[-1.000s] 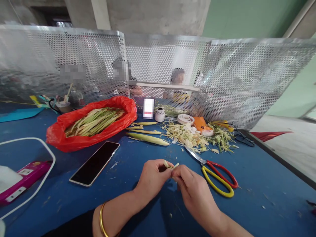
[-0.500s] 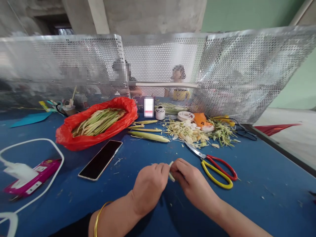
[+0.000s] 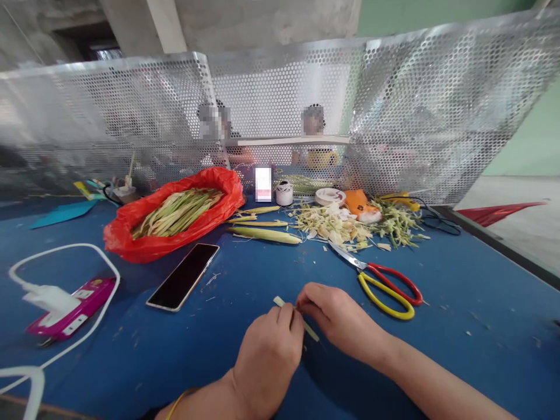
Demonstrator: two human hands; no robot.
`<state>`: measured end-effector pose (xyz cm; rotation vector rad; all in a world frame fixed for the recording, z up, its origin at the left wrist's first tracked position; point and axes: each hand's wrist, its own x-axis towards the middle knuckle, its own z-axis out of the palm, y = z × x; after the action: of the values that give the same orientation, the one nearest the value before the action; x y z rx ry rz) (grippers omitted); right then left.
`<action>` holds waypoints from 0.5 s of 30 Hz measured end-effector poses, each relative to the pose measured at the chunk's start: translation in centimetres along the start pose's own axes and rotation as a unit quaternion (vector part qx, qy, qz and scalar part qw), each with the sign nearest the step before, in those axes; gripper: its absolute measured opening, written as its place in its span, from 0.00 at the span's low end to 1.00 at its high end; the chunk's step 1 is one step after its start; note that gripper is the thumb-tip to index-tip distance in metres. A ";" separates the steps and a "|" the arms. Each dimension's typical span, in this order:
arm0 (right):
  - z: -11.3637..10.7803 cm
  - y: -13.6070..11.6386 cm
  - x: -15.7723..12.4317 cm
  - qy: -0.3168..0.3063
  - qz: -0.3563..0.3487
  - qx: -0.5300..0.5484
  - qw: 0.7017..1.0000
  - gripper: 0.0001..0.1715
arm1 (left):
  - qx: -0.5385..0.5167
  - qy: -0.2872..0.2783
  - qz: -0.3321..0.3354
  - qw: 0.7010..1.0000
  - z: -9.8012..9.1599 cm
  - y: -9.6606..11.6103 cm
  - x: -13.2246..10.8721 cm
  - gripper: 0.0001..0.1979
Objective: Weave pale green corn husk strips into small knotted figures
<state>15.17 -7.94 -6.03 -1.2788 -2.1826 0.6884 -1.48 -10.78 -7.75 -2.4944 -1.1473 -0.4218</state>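
Note:
Both of my hands meet low over the blue table (image 3: pixel 459 326). My left hand (image 3: pixel 268 359) is closed, fingers pinching a thin pale leaf strip (image 3: pixel 280 302) that sticks out up and left and runs down to the right between the hands. My right hand (image 3: pixel 336 321) is closed too, pinching the same strip from the right. Scissors (image 3: pixel 385 283) with red and yellow handles lie just right of my right hand.
A black phone (image 3: pixel 184 284) lies left of my hands. Behind it sits a red bag (image 3: pixel 131 242) of green strips, loose stalks (image 3: pixel 265 234), a heap of trimmings (image 3: pixel 332 227). A pink power bank (image 3: pixel 72 309) with white cable lies far left. A perforated metal screen (image 3: pixel 394 116) borders the table; people sit behind it.
My hands have dropped lower and nearer to me. The strip, a short stub a second ago, now shows as a longer piece stretched between my fingers. The camera has tilted.

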 end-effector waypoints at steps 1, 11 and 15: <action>0.0 0.0 -0.1 -0.007 -0.005 -0.003 1.000 0.11 | -0.031 0.011 0.005 0.999 -0.2 0.0 -0.5 0.11; -0.3 0.2 -0.4 -0.054 0.004 0.003 0.999 0.11 | -0.338 -0.136 -0.230 0.903 -2.4 -6.4 1.5 0.06; -0.4 0.2 -0.4 -0.059 0.010 0.012 0.998 0.11 | -0.366 -0.220 -0.214 0.879 -1.4 -6.3 1.9 0.10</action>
<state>15.71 -8.09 -5.97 -1.2776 -2.2515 0.8155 -5.30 -6.31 -4.43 -3.0600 -2.0617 -0.4809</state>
